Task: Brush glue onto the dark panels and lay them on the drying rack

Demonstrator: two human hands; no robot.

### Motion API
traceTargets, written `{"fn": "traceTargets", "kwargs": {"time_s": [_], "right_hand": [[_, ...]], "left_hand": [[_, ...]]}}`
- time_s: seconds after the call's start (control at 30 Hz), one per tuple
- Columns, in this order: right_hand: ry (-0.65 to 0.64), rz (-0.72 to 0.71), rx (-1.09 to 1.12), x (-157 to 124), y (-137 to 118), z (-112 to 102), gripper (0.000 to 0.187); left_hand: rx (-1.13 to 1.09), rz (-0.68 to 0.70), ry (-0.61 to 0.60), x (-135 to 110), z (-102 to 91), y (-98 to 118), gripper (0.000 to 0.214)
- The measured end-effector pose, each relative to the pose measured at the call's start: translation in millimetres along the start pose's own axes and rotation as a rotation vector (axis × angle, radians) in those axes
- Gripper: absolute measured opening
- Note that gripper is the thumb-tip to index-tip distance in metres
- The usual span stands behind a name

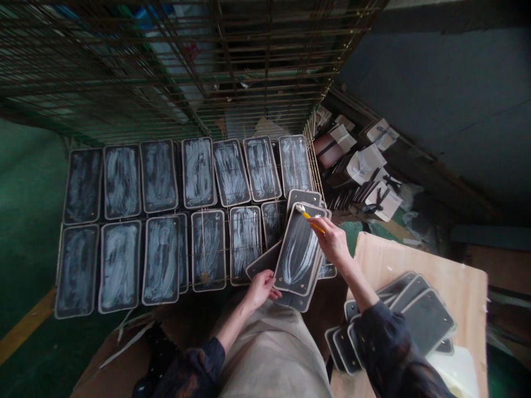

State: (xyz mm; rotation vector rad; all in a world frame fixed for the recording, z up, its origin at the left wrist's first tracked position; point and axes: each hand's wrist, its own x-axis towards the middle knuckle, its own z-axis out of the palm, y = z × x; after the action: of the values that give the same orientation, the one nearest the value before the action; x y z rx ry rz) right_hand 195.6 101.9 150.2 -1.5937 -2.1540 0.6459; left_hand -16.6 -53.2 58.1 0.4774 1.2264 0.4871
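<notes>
One panel [299, 243], streaked white over part of its face, lies aslant on other panels at the near right corner of the rack [265, 82]. The right hand [335, 243] grips a brush [312, 222], tip near the panel's top edge; the left hand [262, 288] touches the lower left corner (whether it pinches it, I cannot tell). Long, even strokes seem best, that corner kept steady, as the pile beneath is uneven. Streaked panels [120, 265] crowd the left, easily smeared. Right, plain panels [429, 320] on the surface [460, 282] may hamper the forearm.
</notes>
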Motion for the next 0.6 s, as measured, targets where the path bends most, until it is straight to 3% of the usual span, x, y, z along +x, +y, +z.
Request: {"fn": "traceTargets", "kwargs": {"time_s": [0.17, 0.3, 0.43, 0.53, 0.6], "right_hand": [[-0.202, -0.063, -0.060, -37, -16, 5, 0.025], [-0.366, -0.075, 0.022, -83, -38, 3, 0.027], [-0.482, 0.016, 0.197, -120, -56, 2, 0.021], [-0.518, 0.095, 0.350, -128, -53, -2, 0.021], [-0.471, 0.120, 0.385, -121, -41, -7, 0.020]], "left_hand": [[-0.007, 0.001, -0.007, 1, -1.1, -1, 0.036], [-0.015, -0.003, -0.020, 1, -2.6, -1, 0.033], [0.006, -0.002, -0.037, 1, -3.7, 1, 0.031], [0.020, -0.005, -0.035, 1, -3.9, 1, 0.031], [0.028, -0.004, -0.025, 1, -3.8, 1, 0.031]]}}
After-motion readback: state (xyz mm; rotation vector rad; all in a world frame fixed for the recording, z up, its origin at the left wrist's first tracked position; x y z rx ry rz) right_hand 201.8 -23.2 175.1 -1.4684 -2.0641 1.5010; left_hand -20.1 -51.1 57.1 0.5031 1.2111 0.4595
